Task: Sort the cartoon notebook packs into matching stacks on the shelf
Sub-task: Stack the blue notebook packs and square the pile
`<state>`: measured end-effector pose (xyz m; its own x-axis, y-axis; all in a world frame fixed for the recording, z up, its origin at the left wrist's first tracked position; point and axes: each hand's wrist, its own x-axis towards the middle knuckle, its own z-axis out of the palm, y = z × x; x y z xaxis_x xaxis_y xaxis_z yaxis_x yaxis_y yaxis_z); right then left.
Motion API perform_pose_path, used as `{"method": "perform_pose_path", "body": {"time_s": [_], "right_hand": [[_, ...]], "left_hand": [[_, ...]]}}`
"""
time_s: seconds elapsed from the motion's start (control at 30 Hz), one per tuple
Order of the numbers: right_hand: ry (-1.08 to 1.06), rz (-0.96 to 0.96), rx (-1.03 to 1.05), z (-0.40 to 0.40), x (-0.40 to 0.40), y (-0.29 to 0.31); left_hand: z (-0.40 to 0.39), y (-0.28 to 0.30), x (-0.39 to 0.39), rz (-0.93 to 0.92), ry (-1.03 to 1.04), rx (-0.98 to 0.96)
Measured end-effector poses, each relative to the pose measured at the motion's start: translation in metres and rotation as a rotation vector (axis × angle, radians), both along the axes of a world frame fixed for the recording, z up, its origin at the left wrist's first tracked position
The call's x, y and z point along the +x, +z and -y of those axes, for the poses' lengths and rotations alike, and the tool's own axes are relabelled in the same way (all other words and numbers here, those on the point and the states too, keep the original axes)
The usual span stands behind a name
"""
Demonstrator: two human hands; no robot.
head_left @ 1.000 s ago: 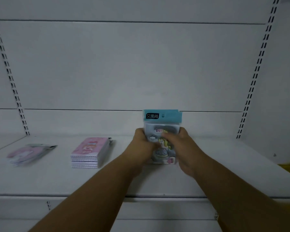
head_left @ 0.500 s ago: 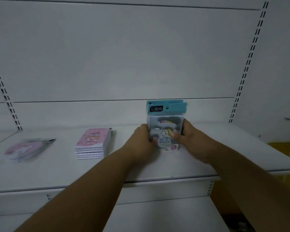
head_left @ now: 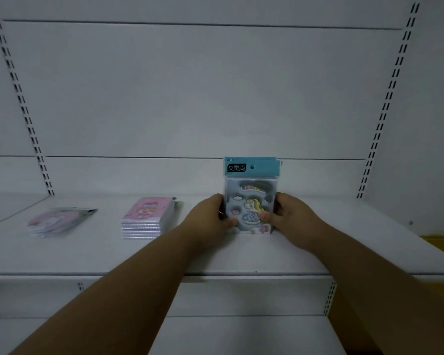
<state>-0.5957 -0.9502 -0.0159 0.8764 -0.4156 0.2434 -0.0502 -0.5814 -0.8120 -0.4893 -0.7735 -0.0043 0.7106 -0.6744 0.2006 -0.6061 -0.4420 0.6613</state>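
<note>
a white metal shelf (head_left: 241,254) is running across the view, its flat board sitting in dim, greyish light, with a plain white back panel (head_left: 190,93) rising behind it and slotted uprights (head_left: 23,103) climbing at either side. a second board is showing below the front lip, and a yellowish patch (head_left: 441,242) is peeking in at the far right edge. the unicorn notebook packs (head_left: 250,198) (blue header card on top) are standing upright on the board, right of centre. the left hand (head_left: 210,221) is clasping their left edge, thumb lying over the front, and the right hand (head_left: 290,219) is gripping the right edge the same way. the pink notebook stack (head_left: 146,219) is lying flat just left of the left hand, and well apart at the far left a blurred pink pack pile (head_left: 57,221) is lying flat too
</note>
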Motion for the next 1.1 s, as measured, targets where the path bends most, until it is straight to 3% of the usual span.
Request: {"method": "perform_pose_path", "body": {"time_s": [0.13,0.23,0.33,0.67,0.9,1.1], "right_hand": [[-0.047,0.024,0.026,0.003,0.003,0.003],[-0.134,0.015,0.143,-0.001,0.009,0.018],[-0.177,-0.107,0.204,-0.008,0.012,0.030],[-0.254,-0.357,0.045,-0.011,0.020,0.018],[-0.204,-0.315,-0.386,-0.017,-0.007,0.012],[-0.079,-0.255,-0.517,-0.013,-0.037,0.000]], "left_hand": [[-0.001,0.006,0.001,-0.005,0.022,-0.012],[0.000,0.020,0.008,-0.230,0.049,-0.138],[-0.002,0.029,0.010,-0.318,0.086,-0.026],[0.000,0.010,0.006,-0.136,0.143,0.233],[-0.018,0.002,-0.001,0.117,0.221,0.215],[-0.035,-0.006,-0.014,0.264,0.131,0.316]]}}
